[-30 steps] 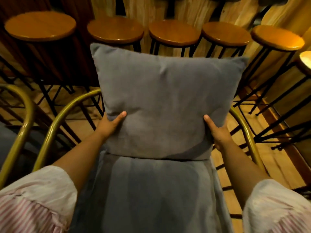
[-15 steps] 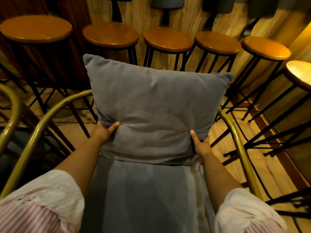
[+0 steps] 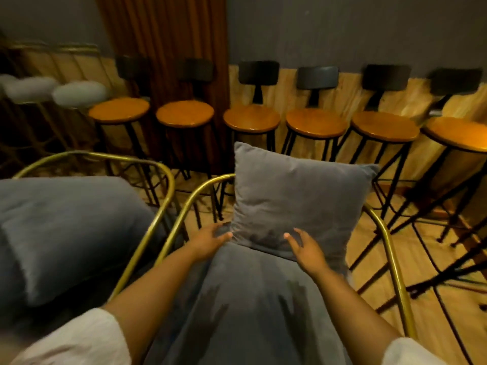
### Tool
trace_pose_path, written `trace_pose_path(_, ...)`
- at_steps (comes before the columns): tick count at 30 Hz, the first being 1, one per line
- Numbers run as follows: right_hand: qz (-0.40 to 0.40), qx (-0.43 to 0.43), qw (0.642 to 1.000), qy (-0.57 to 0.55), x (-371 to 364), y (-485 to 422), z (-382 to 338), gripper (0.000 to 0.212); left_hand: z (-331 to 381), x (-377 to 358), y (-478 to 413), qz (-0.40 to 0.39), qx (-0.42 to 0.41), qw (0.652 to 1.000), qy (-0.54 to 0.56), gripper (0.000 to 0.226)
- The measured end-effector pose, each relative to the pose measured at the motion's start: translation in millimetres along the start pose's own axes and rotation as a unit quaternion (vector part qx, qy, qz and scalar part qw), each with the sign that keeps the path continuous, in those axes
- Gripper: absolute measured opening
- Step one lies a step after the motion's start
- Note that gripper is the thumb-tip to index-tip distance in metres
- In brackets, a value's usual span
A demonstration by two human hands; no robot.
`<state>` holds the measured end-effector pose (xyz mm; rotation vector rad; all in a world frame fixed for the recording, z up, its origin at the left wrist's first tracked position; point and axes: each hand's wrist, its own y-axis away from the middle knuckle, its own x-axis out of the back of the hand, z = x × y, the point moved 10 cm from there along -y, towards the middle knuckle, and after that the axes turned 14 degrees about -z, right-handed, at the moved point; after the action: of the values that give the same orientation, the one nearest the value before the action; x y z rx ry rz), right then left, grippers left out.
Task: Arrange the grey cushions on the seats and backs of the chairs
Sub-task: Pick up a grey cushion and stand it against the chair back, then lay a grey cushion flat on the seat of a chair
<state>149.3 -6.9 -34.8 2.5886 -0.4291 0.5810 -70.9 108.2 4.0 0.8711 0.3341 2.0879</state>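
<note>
I have just let go: my left hand (image 3: pixel 210 239) and right hand (image 3: pixel 307 248) hover open, holding nothing. Just beyond them the grey back cushion (image 3: pixel 297 204) stands upright on the seat cushion (image 3: pixel 245 306), so this chair looks finished.

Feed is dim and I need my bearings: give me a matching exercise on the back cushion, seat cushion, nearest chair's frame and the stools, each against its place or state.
Things:
1. back cushion
2. seat cushion
3. chair frame
4. stools

Places or states:
A. gold tube curving round both cushions
B. lined up along the far wall, round wooden tops
C. upright at the back of the chair, left hand and right hand open at its lower edge
D. lying flat under both forearms

Pairs: 1-C, 2-D, 3-A, 4-B
</note>
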Motion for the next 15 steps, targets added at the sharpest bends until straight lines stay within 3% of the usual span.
trace_pose_path(2, -0.044, 0.03, 0.998, 0.043, -26, 16, -41, 0.055, -12, 16, 37, 0.014, 0.014, 1.0, -0.018, 0.053)
trace_pose_path(5, -0.095, 0.08, 0.989, 0.076, -66, 39, -97, 0.053, -32, 47, 91, 0.063, 0.014, 0.998, -0.012, 0.027)
trace_pose_path(9, -0.13, 0.139, 0.975, 0.114, -120, 64, -163, 0.051, -59, 92, 149, 0.104, 0.017, 0.994, -0.024, 0.046)
trace_pose_path(15, -0.168, 0.178, 0.962, 0.12, -212, 70, -236, 0.049, -128, 169, 215, 0.149, 0.025, 0.988, -0.024, 0.049)
